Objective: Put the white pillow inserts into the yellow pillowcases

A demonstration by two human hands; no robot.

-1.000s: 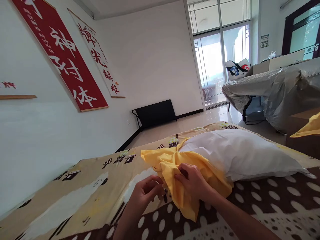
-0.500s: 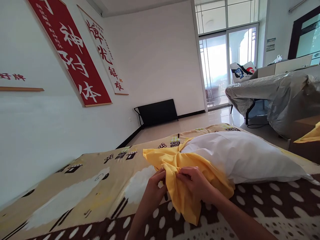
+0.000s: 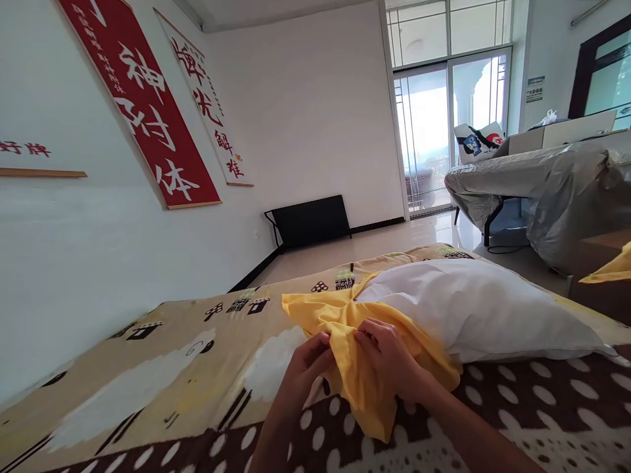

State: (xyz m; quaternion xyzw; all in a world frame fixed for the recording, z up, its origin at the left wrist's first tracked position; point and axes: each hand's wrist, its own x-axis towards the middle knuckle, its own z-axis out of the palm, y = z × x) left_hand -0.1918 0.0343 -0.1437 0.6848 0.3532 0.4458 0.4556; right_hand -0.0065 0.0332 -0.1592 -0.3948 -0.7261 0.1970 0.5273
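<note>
A yellow pillowcase lies bunched around the left end of a white pillow; the rest of the pillow is bare. My left hand pinches a fold of the yellow cloth from the left side. On the other side of the same fold, my right hand grips the cloth between thumb and fingers. One corner of the pillowcase hangs down between my forearms. Both hands are close together over the patterned blanket, and the pillow's end is hidden inside the cloth.
Another piece of yellow cloth shows at the right edge, above a brown box. Beyond the blanket, a black folded panel leans against the wall. A plastic-covered table stands at the back right, near glass doors.
My fingers have shifted slightly along the yellow fold, with the right hand a little higher and to the right. The pillow stays in place.
</note>
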